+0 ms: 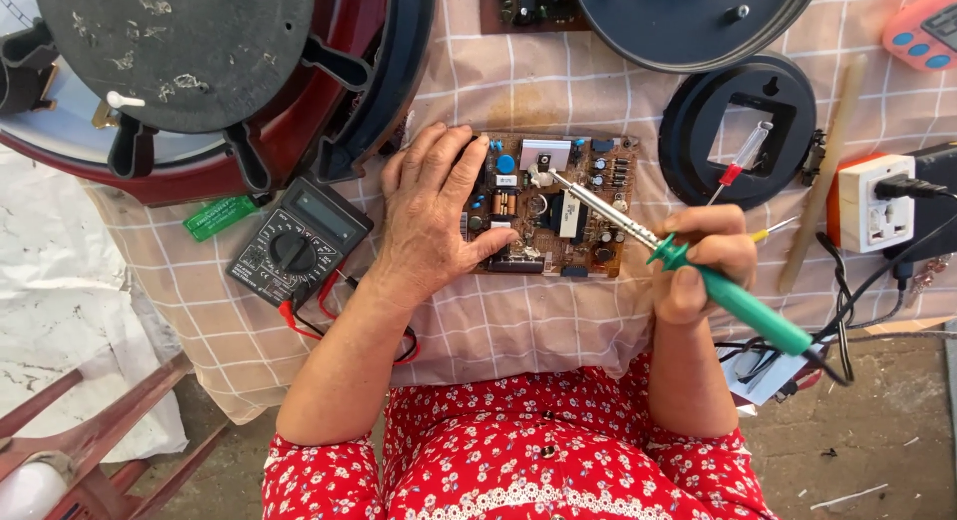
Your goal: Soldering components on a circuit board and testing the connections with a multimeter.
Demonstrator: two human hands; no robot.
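**Iron tip on the board, left hand pinning it down**

Your right hand (703,261) has its fingers wrapped round the green soldering iron (733,296), tip touching the brown circuit board (553,206) mid-tabletop; your left hand (434,216) lies flat on the board's left end, fingers spread; black multimeter (297,241) just left of it.

Brown matt circuit board (553,206) studded with glossy plastic parts; soldering iron (688,266) of bright smooth metal shaft and green glossy plastic handle; checked woven cloth (518,321) over table; matt dark plastic multimeter (297,243); glossy white plastic socket (875,203).
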